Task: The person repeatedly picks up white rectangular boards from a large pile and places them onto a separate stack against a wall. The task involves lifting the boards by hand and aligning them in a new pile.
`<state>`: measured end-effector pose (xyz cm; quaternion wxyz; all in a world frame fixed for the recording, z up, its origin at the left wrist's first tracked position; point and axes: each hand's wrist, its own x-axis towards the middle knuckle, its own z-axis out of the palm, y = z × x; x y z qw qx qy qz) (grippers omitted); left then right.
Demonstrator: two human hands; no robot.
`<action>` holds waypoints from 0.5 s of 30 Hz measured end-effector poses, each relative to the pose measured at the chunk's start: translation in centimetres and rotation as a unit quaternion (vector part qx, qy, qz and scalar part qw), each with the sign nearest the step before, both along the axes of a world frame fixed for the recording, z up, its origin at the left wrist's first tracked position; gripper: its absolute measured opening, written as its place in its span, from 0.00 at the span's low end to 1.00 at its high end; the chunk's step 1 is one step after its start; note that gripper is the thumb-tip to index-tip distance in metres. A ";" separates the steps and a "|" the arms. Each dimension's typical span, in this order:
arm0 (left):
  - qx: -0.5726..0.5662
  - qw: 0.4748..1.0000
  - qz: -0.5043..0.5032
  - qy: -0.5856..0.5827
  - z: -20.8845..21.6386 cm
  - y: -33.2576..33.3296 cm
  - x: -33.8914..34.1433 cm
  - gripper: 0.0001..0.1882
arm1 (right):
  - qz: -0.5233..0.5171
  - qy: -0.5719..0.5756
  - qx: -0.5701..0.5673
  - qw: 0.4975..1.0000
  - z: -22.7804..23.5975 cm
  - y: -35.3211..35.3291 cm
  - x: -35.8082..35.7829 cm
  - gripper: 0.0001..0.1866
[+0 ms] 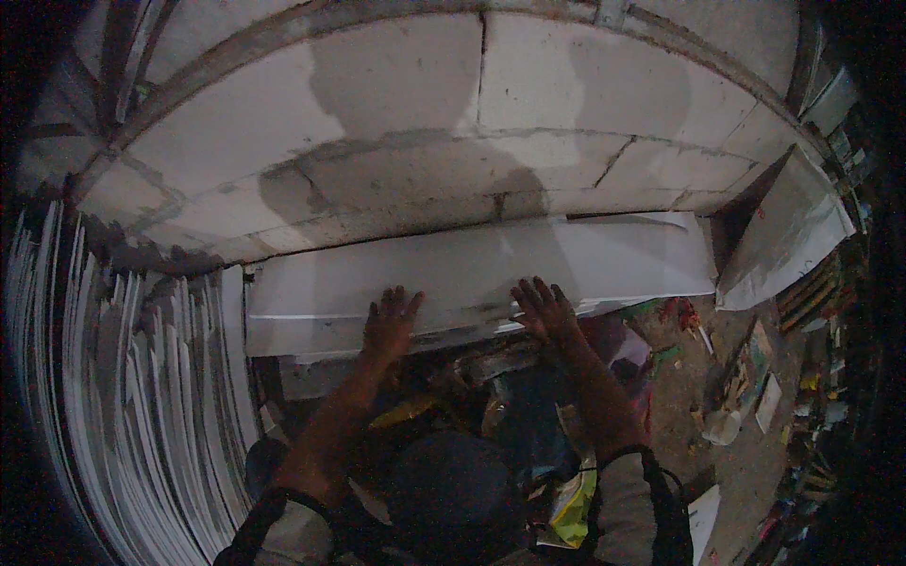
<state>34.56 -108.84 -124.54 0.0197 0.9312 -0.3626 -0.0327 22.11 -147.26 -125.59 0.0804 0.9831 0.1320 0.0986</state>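
Long white sheets point(472, 269), like board or card, lie stacked on one another along the foot of a pale block wall. My left hand point(391, 319) rests on the near part of the stack, fingers stretched out and spread. To its right, my right hand point(547, 311) lies in the same way near the front edge of the sheets, its fingers apart. Neither hand grips anything. Several sheet edges show as bright lines between and beside the hands. In the dim light I cannot tell how hard the palms press.
Many thin white sheets point(142, 396) stand on edge at the left. The block wall point(396, 85) rises behind the stack. A bent white sheet point(788, 231) leans at the right. Scraps and debris point(722, 424) litter the floor, and a yellow-green packet point(574, 514) lies beside my right forearm.
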 end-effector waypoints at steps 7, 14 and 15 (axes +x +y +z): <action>0.076 0.995 -0.042 0.050 3.6 -0.2 3.1 0.50 | -0.093 0.040 0.047 0.994 2.6 -0.3 1.4 0.41; 0.069 0.991 0.108 0.047 5.0 -0.8 1.7 0.43 | -0.072 0.075 0.085 0.991 5.9 -2.1 4.6 0.35; 0.046 0.993 0.104 0.043 5.8 -0.5 2.4 0.40 | -0.091 0.095 0.108 0.985 8.5 -1.9 4.9 0.32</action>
